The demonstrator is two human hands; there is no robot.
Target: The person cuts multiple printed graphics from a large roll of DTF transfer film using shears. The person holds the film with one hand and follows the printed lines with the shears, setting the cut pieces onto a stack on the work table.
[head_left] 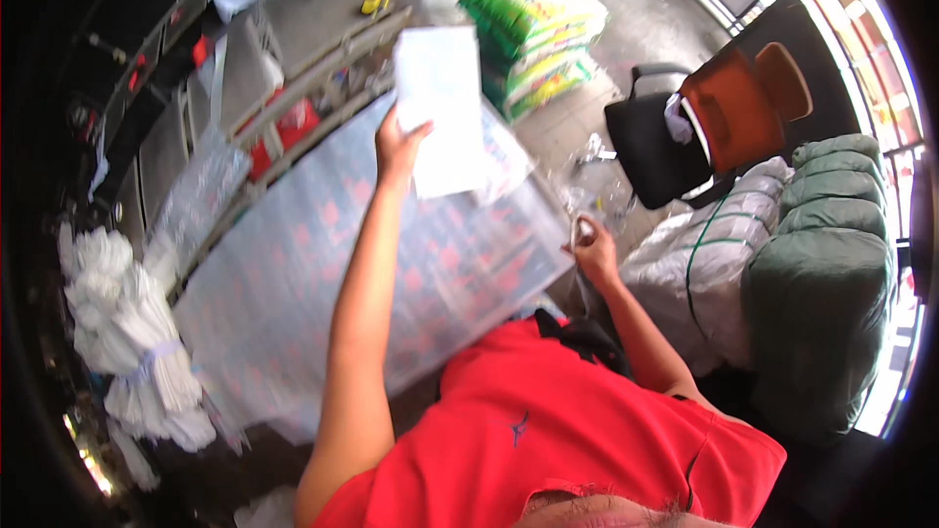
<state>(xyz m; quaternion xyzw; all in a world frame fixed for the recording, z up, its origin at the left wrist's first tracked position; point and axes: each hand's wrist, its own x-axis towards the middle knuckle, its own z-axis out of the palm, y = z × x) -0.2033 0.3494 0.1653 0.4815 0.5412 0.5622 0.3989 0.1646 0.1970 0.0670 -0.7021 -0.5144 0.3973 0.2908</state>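
Note:
My left hand is closed on the near left edge of a flat white sheet, its thumb lying over the front. Whether this is paper or a folded plastic bag I cannot tell. The sheet is raised over the far end of a wide surface covered in cloudy plastic with a faint red and blue pattern. To the right, my right hand has its fingers curled in a pinch beside the right edge of that surface. Something small and pale shows at its fingertips, and clear crumpled plastic lies just beyond.
Green and yellow sacks are stacked at the far side. An orange and black chair stands right of them, with strapped white and green bales nearer. Grey panels and bundled white plastic are on the left.

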